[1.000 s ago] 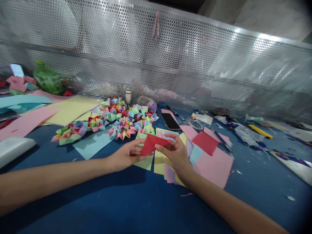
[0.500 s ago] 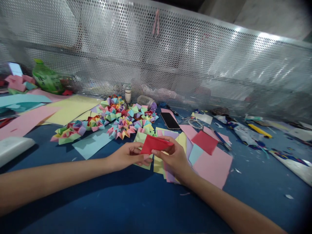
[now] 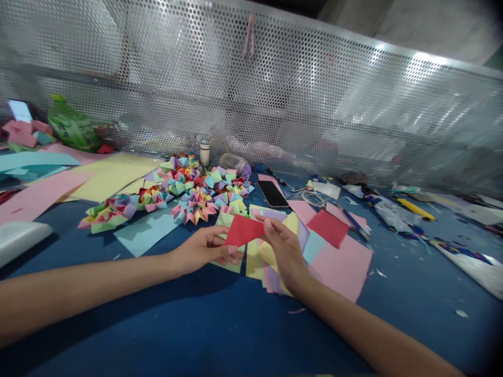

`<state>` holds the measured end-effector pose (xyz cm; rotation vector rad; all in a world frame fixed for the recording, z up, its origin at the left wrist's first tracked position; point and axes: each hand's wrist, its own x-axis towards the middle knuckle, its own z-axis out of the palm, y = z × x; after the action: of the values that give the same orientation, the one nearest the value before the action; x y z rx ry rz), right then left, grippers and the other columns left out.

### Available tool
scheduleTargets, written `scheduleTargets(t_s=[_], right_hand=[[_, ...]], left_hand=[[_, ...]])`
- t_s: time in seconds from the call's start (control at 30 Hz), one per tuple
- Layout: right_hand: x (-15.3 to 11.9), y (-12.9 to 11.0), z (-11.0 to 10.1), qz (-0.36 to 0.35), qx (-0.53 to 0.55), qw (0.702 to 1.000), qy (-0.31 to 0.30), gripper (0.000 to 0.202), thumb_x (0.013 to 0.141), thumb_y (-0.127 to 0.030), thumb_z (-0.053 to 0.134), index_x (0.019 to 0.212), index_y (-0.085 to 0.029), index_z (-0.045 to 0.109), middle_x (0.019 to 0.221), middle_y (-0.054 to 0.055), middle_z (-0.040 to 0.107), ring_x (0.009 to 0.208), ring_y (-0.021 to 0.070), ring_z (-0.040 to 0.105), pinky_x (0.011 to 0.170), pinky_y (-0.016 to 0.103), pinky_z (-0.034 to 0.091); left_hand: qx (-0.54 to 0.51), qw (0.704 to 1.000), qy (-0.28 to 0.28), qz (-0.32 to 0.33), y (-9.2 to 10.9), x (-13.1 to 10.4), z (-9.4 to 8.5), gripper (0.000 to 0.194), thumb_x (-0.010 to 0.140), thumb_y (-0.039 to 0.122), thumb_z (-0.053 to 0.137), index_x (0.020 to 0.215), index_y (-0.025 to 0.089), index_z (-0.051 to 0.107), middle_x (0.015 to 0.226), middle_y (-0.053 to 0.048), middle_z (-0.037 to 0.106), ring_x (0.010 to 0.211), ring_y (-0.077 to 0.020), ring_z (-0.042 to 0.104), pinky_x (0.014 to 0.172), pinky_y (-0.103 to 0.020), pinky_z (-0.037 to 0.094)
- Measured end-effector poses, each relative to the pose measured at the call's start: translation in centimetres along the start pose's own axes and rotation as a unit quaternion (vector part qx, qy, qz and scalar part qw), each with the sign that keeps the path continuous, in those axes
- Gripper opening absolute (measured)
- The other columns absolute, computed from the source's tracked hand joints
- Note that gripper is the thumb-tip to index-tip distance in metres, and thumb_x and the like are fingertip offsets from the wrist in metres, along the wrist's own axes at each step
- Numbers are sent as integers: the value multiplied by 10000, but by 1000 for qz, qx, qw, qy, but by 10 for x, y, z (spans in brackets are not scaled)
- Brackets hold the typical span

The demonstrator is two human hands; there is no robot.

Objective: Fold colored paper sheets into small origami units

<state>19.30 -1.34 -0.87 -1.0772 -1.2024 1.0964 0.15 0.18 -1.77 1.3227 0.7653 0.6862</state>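
Note:
A folded piece of red paper (image 3: pixel 243 230) is held up between my two hands, over the blue table. My left hand (image 3: pixel 208 247) grips its left end between thumb and fingers. At the right end, my right hand (image 3: pixel 283 250) pinches the paper's edge with thumb and fingertips. Beneath and behind the hands lie pale green and yellow sheets (image 3: pixel 254 264). A flat red square (image 3: pixel 329 228) rests on pink sheets (image 3: pixel 346 267) to the right. Many-coloured folded paper pieces (image 3: pixel 194 204) sit in a cluster behind my left hand.
A black phone (image 3: pixel 272 193) lies behind my right hand, with a clear jar (image 3: pixel 232 162) on its side farther back. A white block (image 3: pixel 23 241) is at the left edge. A perforated metal panel (image 3: pixel 251 104) stands behind the table; a yellow tool (image 3: pixel 415 208) lies right.
My right thumb and fingers have moved up to the red paper's right corner, and more of its flat face now shows. My left hand keeps its hold, nearly still.

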Motion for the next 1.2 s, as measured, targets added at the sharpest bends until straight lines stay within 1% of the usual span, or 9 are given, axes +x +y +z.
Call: scheduleTargets(t_s=[0.07, 0.27, 0.4, 0.5, 0.73, 0.83, 0.93, 1.1, 1.2], right_hand=[[1, 0, -1, -10, 2, 1000, 3, 358, 788, -495, 587, 1015, -222, 636, 869, 32, 702, 853, 197, 651, 775, 307, 496], [2, -3, -7, -20, -35, 998, 39, 410, 730, -439, 673, 1076, -230, 605, 644, -15, 663, 640, 160, 611, 591, 260, 474], [2, -2, -8, -26, -23, 998, 43, 402, 791, -476, 595, 1126, -255, 603, 757, -2, 680, 749, 162, 633, 703, 274, 494], [2, -3, -7, -35, -14, 998, 48, 378, 820, -523, 526, 1046, -242, 637, 833, 15, 684, 787, 168, 649, 760, 290, 499], [3, -4, -3, 24, 10, 999, -26, 248, 710, -414, 676, 815, -195, 626, 660, -15, 641, 460, 124, 586, 503, 261, 474], [3, -2, -6, 12, 42, 998, -43, 176, 681, -319, 688, 787, -188, 636, 677, -11, 638, 512, 124, 587, 535, 269, 491], [2, -2, -8, -6, 39, 997, -59, 136, 661, -220, 650, 794, -195, 642, 724, 0, 654, 658, 147, 616, 655, 290, 501], [-2, -1, -5, -20, -33, 995, -87, 277, 610, -95, 580, 861, -208, 613, 802, 7, 655, 770, 154, 609, 691, 281, 486], [-2, 3, -4, -48, -75, 991, -95, 309, 624, -122, 630, 917, -214, 601, 840, 12, 640, 796, 154, 605, 691, 272, 488]], left_hand=[[1, 1000, 3, -4, 1, 0, 0, 427, 727, 379, 702, 1067, 155, 574, 886, -107, 736, 795, -212, 696, 663, -265, 520], [6, 1000, 3, -2, 1, -1, -1, 443, 726, 388, 698, 1087, 163, 570, 929, -110, 730, 844, -234, 691, 677, -279, 524], [17, 1000, -3, 0, -1, 0, -2, 403, 740, 385, 685, 1065, 167, 589, 916, -97, 733, 856, -229, 688, 670, -263, 522], [23, 1000, 4, -1, -1, 0, -2, 378, 743, 375, 684, 1043, 164, 595, 901, -92, 735, 854, -221, 687, 659, -248, 516], [13, 1000, -16, 6, -2, -2, 3, 315, 737, 327, 693, 988, 159, 604, 855, -55, 729, 809, -182, 673, 674, -232, 487], [15, 1000, -10, 7, -4, -1, 2, 357, 724, 327, 700, 1020, 157, 595, 853, -55, 723, 815, -191, 668, 701, -259, 488], [20, 1000, 2, 16, -3, 0, 1, 440, 661, 308, 752, 1038, 156, 585, 872, -70, 719, 851, -222, 664, 728, -288, 487], [1, 1000, -24, 19, -2, -1, 0, 400, 705, 356, 710, 1036, 162, 599, 943, -76, 699, 913, -233, 640, 758, -307, 494], [19, 1000, 15, 14, -2, -2, 1, 329, 751, 408, 652, 963, 156, 638, 904, -49, 697, 869, -210, 632, 728, -265, 485]])
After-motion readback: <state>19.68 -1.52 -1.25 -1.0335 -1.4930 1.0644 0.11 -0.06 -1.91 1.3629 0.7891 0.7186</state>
